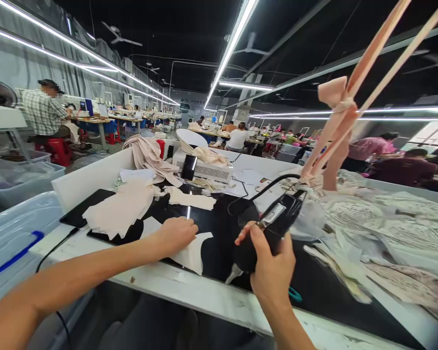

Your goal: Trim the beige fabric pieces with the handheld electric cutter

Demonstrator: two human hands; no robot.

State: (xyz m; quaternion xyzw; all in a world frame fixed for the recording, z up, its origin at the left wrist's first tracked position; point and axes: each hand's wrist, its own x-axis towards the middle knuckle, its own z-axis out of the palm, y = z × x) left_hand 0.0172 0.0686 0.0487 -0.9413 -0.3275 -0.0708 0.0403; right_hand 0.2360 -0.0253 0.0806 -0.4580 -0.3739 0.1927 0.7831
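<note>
My left hand rests on a pale fabric piece on the black work surface, its fingers curled together; whether it pinches the cloth is hidden. My right hand is wrapped round a black handheld device with a metal plate and a black cable. Pink fabric strips hang from above, down to the device's far end. To the left of my left hand lies a stack of cream fabric pieces, and beyond it a narrow cream piece.
A white machine with a phone against it stands behind. Bagged lace pieces cover the right side. A teal object lies near the front edge. A plastic bin stands left. Several people work beyond.
</note>
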